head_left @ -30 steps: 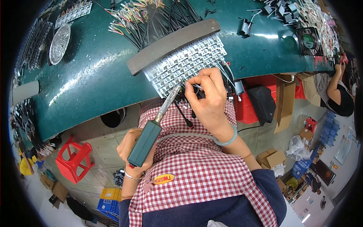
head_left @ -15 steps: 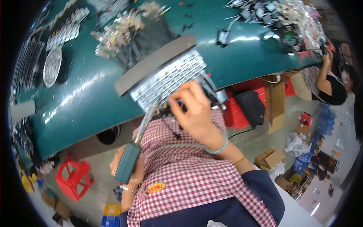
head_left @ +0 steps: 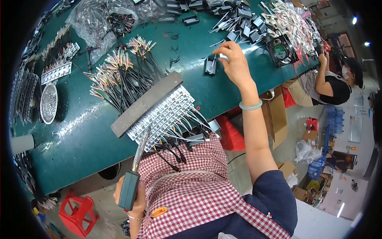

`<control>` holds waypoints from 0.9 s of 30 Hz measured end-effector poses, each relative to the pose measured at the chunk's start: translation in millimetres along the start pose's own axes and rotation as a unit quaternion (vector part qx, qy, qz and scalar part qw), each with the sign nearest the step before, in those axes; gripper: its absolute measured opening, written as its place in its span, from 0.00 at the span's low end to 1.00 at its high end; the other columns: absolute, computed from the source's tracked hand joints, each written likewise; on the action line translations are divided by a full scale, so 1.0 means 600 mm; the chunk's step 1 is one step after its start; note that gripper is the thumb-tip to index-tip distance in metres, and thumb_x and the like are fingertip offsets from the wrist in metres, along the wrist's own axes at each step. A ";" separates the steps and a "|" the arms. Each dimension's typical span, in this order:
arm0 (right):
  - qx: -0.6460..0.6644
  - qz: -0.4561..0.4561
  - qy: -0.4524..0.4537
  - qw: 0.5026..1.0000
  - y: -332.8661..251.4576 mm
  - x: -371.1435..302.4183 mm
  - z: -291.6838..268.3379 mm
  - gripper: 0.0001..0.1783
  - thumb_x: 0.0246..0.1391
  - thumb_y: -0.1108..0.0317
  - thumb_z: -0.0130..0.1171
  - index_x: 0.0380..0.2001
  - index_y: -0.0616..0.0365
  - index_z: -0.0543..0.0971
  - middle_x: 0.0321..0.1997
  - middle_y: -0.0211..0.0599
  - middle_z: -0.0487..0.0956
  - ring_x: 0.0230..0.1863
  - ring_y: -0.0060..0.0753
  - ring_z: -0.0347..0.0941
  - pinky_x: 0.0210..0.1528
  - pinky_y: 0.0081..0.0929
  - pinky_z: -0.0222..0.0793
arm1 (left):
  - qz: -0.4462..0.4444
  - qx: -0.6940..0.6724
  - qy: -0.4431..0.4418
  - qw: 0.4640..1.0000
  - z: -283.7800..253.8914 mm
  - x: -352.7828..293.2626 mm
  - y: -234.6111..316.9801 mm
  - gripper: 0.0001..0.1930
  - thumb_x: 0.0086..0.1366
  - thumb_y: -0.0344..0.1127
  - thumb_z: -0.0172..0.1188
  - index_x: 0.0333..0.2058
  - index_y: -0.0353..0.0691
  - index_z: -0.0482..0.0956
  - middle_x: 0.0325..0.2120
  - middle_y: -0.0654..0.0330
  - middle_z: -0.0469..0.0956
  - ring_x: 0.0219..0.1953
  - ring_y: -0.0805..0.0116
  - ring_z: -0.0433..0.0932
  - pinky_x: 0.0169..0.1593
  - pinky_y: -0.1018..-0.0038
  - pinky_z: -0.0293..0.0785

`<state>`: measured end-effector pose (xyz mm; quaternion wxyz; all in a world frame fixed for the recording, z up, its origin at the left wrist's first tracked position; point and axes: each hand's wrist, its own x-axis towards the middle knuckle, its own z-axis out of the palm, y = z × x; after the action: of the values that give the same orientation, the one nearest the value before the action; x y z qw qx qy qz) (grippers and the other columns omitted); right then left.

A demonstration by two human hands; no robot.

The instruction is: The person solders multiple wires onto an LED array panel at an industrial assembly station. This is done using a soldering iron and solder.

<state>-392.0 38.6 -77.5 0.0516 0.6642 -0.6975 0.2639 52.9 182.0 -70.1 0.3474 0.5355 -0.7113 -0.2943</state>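
My left hand (head_left: 138, 197) is closed around the dark green handle of a soldering iron (head_left: 128, 191). The iron's metal tip touches or hovers just over the near left part of a panel of small white circuit boards (head_left: 163, 111); which, I cannot tell. Thin wires and black cables with connectors (head_left: 175, 149) run off the panel's near side toward my apron. A dark grey bar (head_left: 147, 104) lies along its far edge. My right hand (head_left: 237, 65) is stretched over the table, thumb and forefinger apart, beside a small black housing (head_left: 210, 66) with a pale strip in it.
Bundled black cables with stripped coloured ends (head_left: 119, 75) lie beyond the bar. An oval metal dish (head_left: 49, 103) stands at left. Piled black housings (head_left: 242, 24), a small fan (head_left: 281, 51) and white connectors (head_left: 286, 20) fill the far right. Another person (head_left: 338, 85) sits at right.
My right hand has moved from just above the panel's near edge out to the far right, by the small black housing. My left hand still holds the soldering iron at the panel.
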 end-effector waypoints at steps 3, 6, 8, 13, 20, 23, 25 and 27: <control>0.024 -0.077 -0.028 0.996 0.007 0.009 0.007 0.08 0.42 0.81 0.64 0.28 0.58 0.81 0.45 0.35 0.78 0.49 0.42 0.72 0.50 0.36 0.70 | -0.044 -0.008 0.026 0.999 0.005 -0.003 0.003 0.11 0.51 0.25 0.66 0.34 0.27 0.80 0.32 0.46 0.80 0.30 0.51 0.82 0.34 0.67 0.77; 0.045 -0.089 -0.068 0.993 0.008 0.012 0.009 0.12 0.44 0.83 0.62 0.33 0.58 0.81 0.47 0.36 0.78 0.51 0.42 0.72 0.50 0.35 0.70 | -0.033 0.020 0.005 0.999 -0.001 0.001 0.006 0.11 0.51 0.26 0.66 0.34 0.28 0.80 0.32 0.46 0.80 0.30 0.51 0.82 0.34 0.67 0.77; 0.052 -0.075 -0.057 0.994 -0.004 0.009 0.007 0.13 0.44 0.83 0.62 0.35 0.58 0.80 0.46 0.35 0.78 0.51 0.42 0.72 0.50 0.34 0.71 | -0.023 0.026 0.010 0.999 -0.003 -0.002 0.002 0.11 0.51 0.26 0.66 0.34 0.28 0.80 0.32 0.46 0.80 0.30 0.51 0.82 0.34 0.67 0.77; 0.079 -0.077 -0.074 0.991 -0.021 -0.001 -0.017 0.15 0.42 0.81 0.64 0.36 0.57 0.80 0.42 0.38 0.76 0.49 0.44 0.71 0.51 0.37 0.70 | -0.020 -0.006 0.015 1.000 0.005 -0.012 -0.019 0.12 0.51 0.27 0.67 0.34 0.28 0.80 0.32 0.46 0.80 0.30 0.51 0.81 0.34 0.66 0.76; -0.012 -0.117 -0.072 0.990 -0.025 0.015 0.040 0.05 0.45 0.73 0.56 0.28 0.57 0.74 0.36 0.43 0.73 0.44 0.48 0.72 0.44 0.42 0.72 | 0.058 -0.186 -0.052 0.979 0.030 -0.019 -0.038 0.13 0.56 0.25 0.64 0.41 0.29 0.79 0.29 0.54 0.78 0.25 0.64 0.74 0.30 0.72 0.71; 0.017 -0.088 -0.098 0.991 -0.021 0.010 0.049 0.05 0.46 0.74 0.55 0.29 0.58 0.76 0.38 0.41 0.75 0.46 0.45 0.73 0.44 0.39 0.74 | 0.061 -0.250 -0.097 0.961 0.046 -0.011 -0.034 0.14 0.57 0.25 0.64 0.43 0.30 0.78 0.29 0.56 0.77 0.25 0.66 0.73 0.31 0.74 0.69; 0.013 -0.078 -0.074 0.994 -0.005 0.004 0.038 0.04 0.45 0.76 0.56 0.27 0.59 0.78 0.36 0.42 0.76 0.44 0.47 0.75 0.43 0.40 0.75 | 0.050 -0.269 -0.113 0.955 0.056 0.002 -0.033 0.15 0.57 0.25 0.64 0.44 0.30 0.78 0.29 0.58 0.77 0.25 0.68 0.72 0.31 0.75 0.68; -0.027 -0.075 -0.134 0.988 0.000 0.005 0.034 0.03 0.43 0.77 0.56 0.23 0.61 0.80 0.35 0.44 0.77 0.41 0.49 0.77 0.40 0.40 0.76 | 0.026 -0.276 -0.115 0.954 0.060 0.009 -0.027 0.15 0.58 0.25 0.64 0.45 0.30 0.78 0.28 0.59 0.76 0.25 0.70 0.71 0.31 0.76 0.68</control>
<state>-386.5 26.8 -93.7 -0.0045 0.7426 -0.6530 0.1484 32.1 174.4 -103.1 0.4050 0.3620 -0.6514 -0.5298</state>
